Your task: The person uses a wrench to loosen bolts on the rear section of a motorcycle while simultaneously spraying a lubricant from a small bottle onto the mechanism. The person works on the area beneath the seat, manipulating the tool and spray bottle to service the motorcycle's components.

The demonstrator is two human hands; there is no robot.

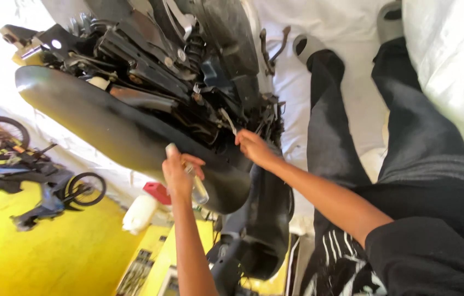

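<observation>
My left hand (179, 174) is closed around a small clear bottle (196, 186), held upright beside the rear end of a long black exhaust muffler (106, 126) on a motorcycle. My right hand (254, 147) grips a thin metal tool (228, 121) whose tip pokes into the dark engine and frame parts (188, 71) just above the muffler. The two hands are about a hand's width apart. A black plastic body panel (259, 230) hangs below my right forearm.
My legs in black trousers (407, 131) stretch out over a white sheet (352, 82) on the right. A white jug with a red cap (140, 211) and yellow boxes (155, 257) lie below the muffler. Another small motorcycle (35, 170) stands at the left on a yellow surface.
</observation>
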